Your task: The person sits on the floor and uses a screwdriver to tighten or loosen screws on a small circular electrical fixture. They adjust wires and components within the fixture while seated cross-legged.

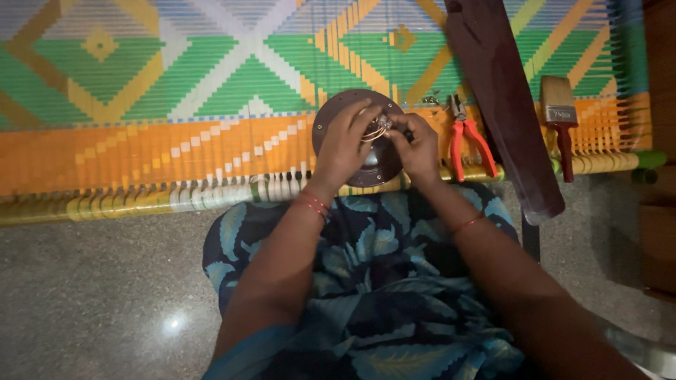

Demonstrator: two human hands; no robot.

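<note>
A round dark brown motor housing (pixel 336 111) lies on the edge of a woven cot in front of me. At its centre sits a bundle of thin copper-coloured wires (pixel 381 125). My left hand (pixel 345 141) rests over the housing with its fingertips pinching the wires. From the right, my right hand (pixel 417 146) meets the same wires with its fingers closed on them. Both wrists wear red thread bands. The lower part of the housing is hidden by my hands.
The cot's woven surface (pixel 176 91) has green, orange, yellow and white stripes. Red-handled pliers (pixel 466 141) lie just right of my hands. A long dark brown fan blade (pixel 503 105) lies beyond them, then a paintbrush (pixel 560 116). Grey speckled floor (pixel 91 295) lies below.
</note>
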